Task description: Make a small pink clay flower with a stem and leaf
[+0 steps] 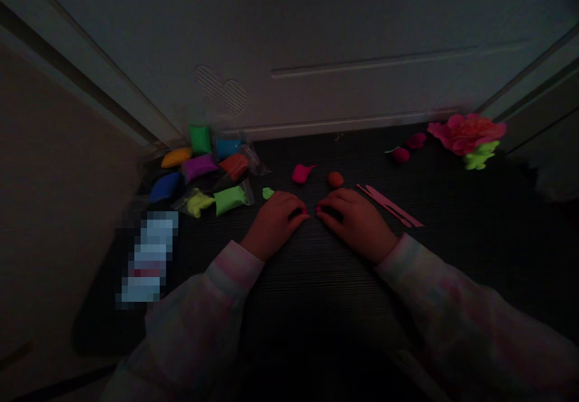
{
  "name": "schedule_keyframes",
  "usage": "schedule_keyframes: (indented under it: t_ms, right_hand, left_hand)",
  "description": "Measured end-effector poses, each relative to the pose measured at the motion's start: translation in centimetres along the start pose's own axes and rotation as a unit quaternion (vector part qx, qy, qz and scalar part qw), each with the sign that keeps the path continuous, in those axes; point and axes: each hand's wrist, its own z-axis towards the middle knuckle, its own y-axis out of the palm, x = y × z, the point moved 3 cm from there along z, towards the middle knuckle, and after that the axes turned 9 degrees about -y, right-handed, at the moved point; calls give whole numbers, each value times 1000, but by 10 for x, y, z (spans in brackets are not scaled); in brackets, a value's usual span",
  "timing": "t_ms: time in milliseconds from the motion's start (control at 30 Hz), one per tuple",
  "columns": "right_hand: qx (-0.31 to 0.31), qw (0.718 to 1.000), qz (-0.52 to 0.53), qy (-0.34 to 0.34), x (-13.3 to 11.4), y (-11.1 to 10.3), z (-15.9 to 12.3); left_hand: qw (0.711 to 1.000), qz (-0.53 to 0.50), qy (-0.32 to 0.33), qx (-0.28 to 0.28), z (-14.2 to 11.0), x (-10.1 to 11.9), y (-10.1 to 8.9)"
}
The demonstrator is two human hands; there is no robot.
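My left hand point(277, 222) is in a pinch low over the dark table, a small bit of pink clay showing at its fingertips. Facing it across a narrow gap, my right hand point(357, 220) pinches another tiny pink bit. Just beyond them lie a pink clay lump point(300, 174) with a thin pulled tail and an orange clay ball point(335, 179). A light green clay piece point(268, 193) sits by my left knuckles. Two pink modelling tools point(391, 206) rest to the right of my right hand. The dim light hides fine detail.
Several bags of coloured clay point(199, 167) are grouped at the left. A pixelated bright screen point(149, 257) lies nearer on that side. Small dark pink pieces point(400, 155) and a pink flower point(470, 133) are at the back right. A pale panel point(344, 97) borders the table's far edge.
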Motion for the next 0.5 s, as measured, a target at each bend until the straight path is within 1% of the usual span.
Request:
schedule_keyframes:
  t_ms: [267,400,500]
  right_hand:
    - [12,1000,10,-5,0,-2,-2]
    - [7,1000,10,-5,0,-2,-2]
    - [3,1000,7,0,0,-1,-1]
  left_hand:
    - [999,-17,-18,-22,-2,-1,-3]
    - [999,-15,-35,-20,-2,-2,-3]
    - [999,-15,-30,-20,-1,-2,-2]
